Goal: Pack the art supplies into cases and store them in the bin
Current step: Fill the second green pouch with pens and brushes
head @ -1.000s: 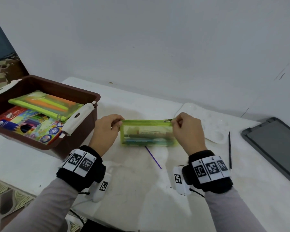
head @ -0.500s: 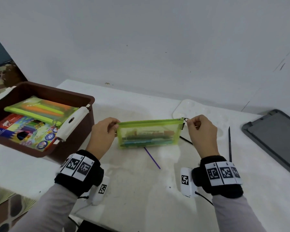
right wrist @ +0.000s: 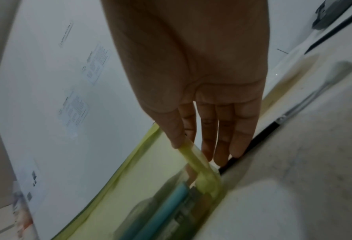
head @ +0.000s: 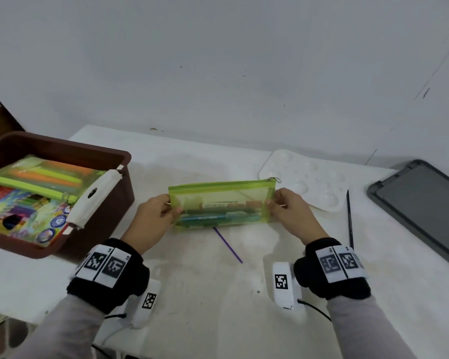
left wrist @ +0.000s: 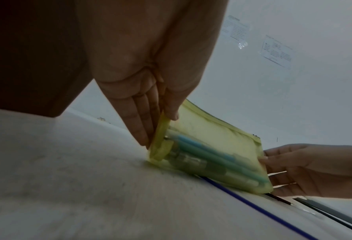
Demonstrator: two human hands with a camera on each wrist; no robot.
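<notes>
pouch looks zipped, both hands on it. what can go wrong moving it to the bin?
1. The left hand and right hand only pinch the green pouch by its ends; it may sag or slip.
2. The brown bin already holds another pouch and a box, so it may sit high.
3. The purple stick may be left unpacked.
</notes>
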